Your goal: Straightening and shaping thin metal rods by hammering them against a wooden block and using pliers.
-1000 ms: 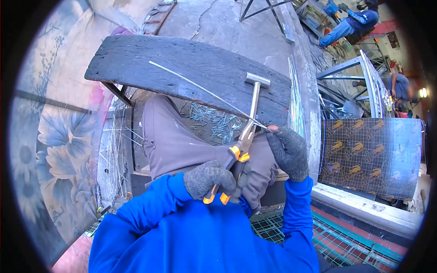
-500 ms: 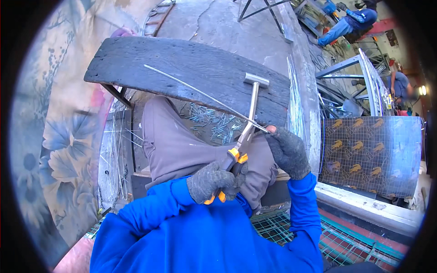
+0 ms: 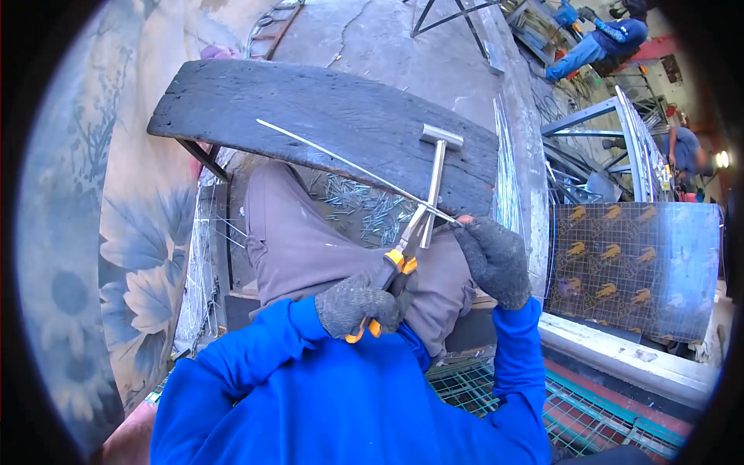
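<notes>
Left hand (image 3: 358, 304), gloved, is wrapped tight round the orange handles of the pliers (image 3: 394, 267), whose jaws bite the near end of a long thin wire (image 3: 349, 165). Right hand (image 3: 496, 260) pinches that same wire end just beside the jaws. The wire runs up across the dark wooden board (image 3: 310, 116). On the board, right of the wire, lies a steel hammer (image 3: 435, 170). Below the board's near edge, cut wire bits (image 3: 364, 209) litter the ground.
</notes>
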The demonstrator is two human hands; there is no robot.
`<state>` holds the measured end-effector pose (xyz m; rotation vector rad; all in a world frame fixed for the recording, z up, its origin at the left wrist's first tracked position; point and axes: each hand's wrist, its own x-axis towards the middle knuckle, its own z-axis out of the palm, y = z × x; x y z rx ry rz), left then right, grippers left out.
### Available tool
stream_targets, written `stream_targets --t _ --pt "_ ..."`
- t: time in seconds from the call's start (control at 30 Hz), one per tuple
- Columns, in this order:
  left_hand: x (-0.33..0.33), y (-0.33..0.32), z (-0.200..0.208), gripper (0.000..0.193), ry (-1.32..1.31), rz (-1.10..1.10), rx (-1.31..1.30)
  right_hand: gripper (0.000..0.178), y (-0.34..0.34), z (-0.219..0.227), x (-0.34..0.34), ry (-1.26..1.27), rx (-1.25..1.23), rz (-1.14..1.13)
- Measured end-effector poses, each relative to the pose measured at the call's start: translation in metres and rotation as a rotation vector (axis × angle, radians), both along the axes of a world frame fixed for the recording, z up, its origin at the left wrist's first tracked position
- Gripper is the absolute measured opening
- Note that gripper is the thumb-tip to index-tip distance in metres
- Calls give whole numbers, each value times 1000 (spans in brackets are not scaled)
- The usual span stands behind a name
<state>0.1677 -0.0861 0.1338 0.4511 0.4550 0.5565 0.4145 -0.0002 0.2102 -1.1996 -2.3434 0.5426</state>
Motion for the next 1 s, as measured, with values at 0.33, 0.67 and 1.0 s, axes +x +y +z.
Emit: stream_targets --t 0.33,0.67,1.0 --pt "7 7 43 65 -403 58 -434 29 -6 -20 -2 321 -241 -275" --pt "2 -8 -37 55 104 -177 875 78 -11 -10 -10 359 -377 -272" --pt "7 13 36 59 9 -161 -40 73 -12 -10 -10 402 -393 -242"
